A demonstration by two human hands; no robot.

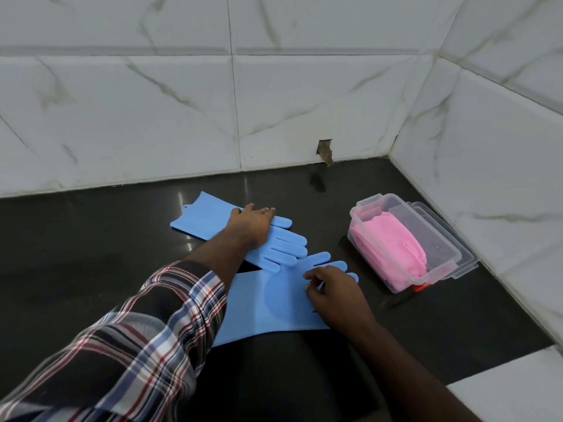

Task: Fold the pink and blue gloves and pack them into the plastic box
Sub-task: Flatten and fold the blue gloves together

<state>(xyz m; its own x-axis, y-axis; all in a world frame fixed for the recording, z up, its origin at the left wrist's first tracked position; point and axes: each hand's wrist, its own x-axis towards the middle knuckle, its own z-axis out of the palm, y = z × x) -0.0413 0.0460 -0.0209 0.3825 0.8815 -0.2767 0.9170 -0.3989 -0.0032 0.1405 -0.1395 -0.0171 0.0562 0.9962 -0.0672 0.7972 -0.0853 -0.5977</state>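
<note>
The left hand (254, 225) presses flat on the far blue glove (243, 231), whose fingers point right toward the plastic box (426, 236); the right hand (333, 289), fingers curled, rests on the near blue glove (268, 303).

blue gloves (274, 303) flat, pink gloves (393, 248) folded in plastic box (438, 239)

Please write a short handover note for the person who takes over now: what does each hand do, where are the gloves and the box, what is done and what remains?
Left hand: lies flat on the far blue glove, fingers straight.
Right hand: rests on the near blue glove, fingers curled at its finger end; whether it pinches is unclear.
Both blue gloves lie unfolded on the dark counter, finger ends overlapping.
Plastic box: open, on the right, near the wall.
Done: pink gloves folded and in the box.
Left: fold both blue gloves and pack them beside the pink ones.
</note>
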